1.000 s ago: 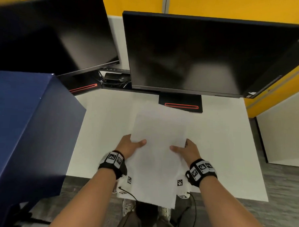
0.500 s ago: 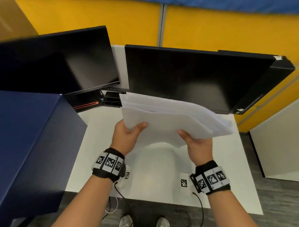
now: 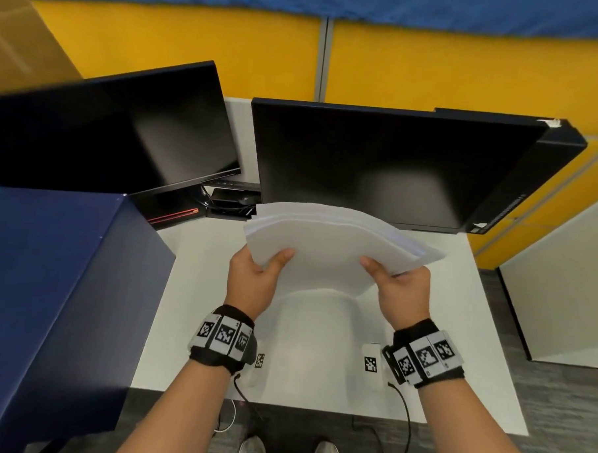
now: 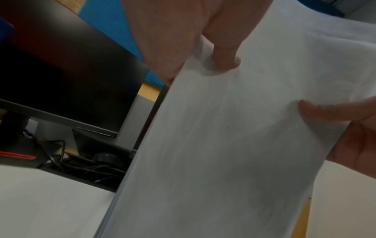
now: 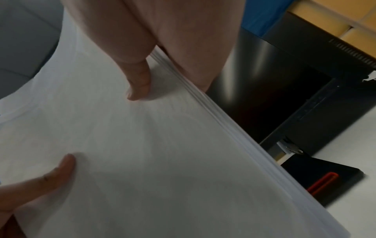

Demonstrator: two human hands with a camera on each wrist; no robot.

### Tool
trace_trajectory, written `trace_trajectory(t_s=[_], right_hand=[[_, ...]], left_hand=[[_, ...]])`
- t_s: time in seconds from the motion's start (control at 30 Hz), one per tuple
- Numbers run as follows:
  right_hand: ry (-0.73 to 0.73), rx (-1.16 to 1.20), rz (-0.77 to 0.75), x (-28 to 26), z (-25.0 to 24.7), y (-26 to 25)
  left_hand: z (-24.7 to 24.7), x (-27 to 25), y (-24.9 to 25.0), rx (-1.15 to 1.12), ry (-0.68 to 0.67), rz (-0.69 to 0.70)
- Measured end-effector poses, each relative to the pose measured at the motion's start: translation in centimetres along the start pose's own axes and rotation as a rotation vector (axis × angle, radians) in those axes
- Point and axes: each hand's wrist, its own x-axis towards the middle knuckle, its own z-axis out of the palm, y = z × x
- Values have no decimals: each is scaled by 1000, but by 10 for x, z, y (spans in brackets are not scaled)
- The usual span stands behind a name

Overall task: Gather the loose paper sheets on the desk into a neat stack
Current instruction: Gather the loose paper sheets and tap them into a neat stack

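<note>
A bundle of white paper sheets [image 3: 327, 243] is held upright above the white desk [image 3: 319, 347], bowed over at the top, its lower edge just over the desk. My left hand [image 3: 254, 275] grips its left side, thumb on the near face. My right hand [image 3: 401, 287] grips the right side the same way. In the left wrist view the thumb presses the sheets [image 4: 234, 145]; the other fingers are hidden behind them. The right wrist view shows the sheets [image 5: 142, 153] with slightly staggered edges on the right side.
Two dark monitors [image 3: 379, 164] [image 3: 117, 129] stand at the back of the desk, with cables between them. A large dark blue box [image 3: 47, 301] fills the left side. Yellow partition panels [image 3: 434, 68] rise behind. Two small tag markers [image 3: 370, 363] lie near the desk's front edge.
The sheets lay flat on the desk a second ago; both hands have lifted them upright, and the stack's top has curled over. The head view has tilted up.
</note>
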Motion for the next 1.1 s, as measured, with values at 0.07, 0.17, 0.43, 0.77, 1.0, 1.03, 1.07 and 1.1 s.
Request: trace_trajectory(t_s=[0.07,0.17,0.43,0.77,1.0,1.03,1.07,1.1], right_hand=[[-43,-10,-8,-2,-4,1],[-138,-79,79,-3,-2,10],[-41,-50,39,-10,1,-3],[111,86,52,1,12,-39],[235,-57,48,11,26,-47],[249,-61,46,12,27,-48],[256,-60,35,11,27,-49],[243,-39,19,11,25,-48]], left_hand=[[-2,-3,-3,10,-14,16],[-4,-4,-14,40,-40,-60],[-2,-6,1,7,19,-9],[23,-5,46,-177,209,-17],[26,10,41,-144,294,-94],[26,10,43,-131,289,-88],[25,10,42,-107,285,-65],[23,9,43,-93,269,-31]])
